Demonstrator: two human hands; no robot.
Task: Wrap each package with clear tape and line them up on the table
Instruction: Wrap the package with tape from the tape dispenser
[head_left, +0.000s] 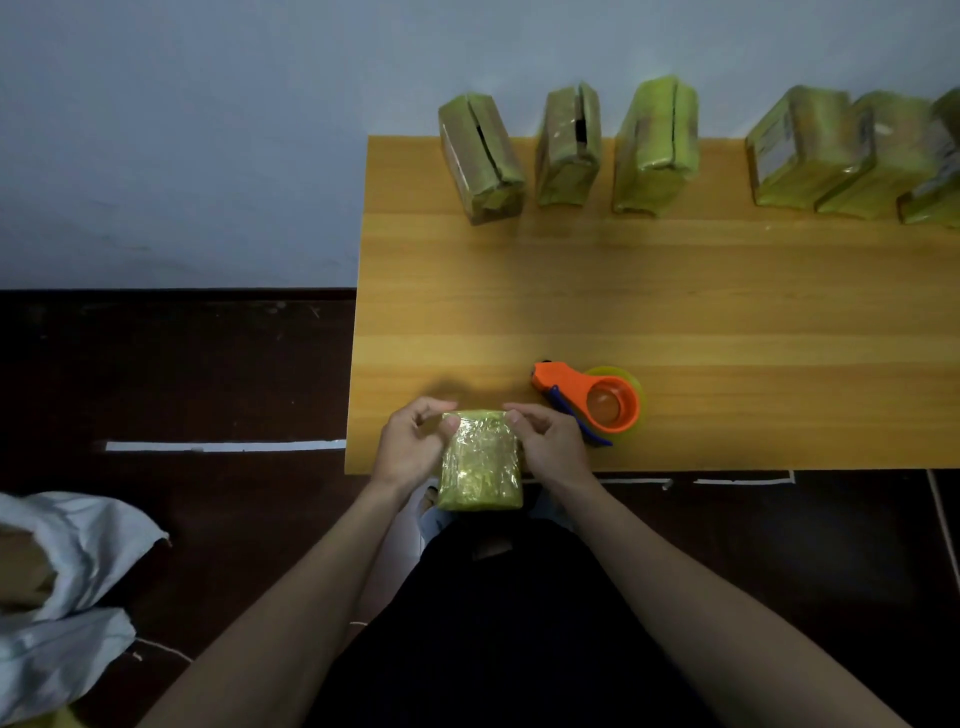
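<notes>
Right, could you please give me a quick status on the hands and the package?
Left hand and right hand both grip the taped package at the table's near edge. Tape dispenser idle, right. Nothing in the way.

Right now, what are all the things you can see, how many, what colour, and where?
Held package: one, yellow-green, shiny with tape, at the table's near edge.
Lined-up packages: six showing, green, standing along the table's far edge by the wall.
Tape dispenser: one, orange with a blue part, lying right of the held package.
Table: one, orange-brown wood.
Cloth sack: pale grey, on the dark floor, left.
Hands: left hand and right hand grip the held package's sides.
</notes>
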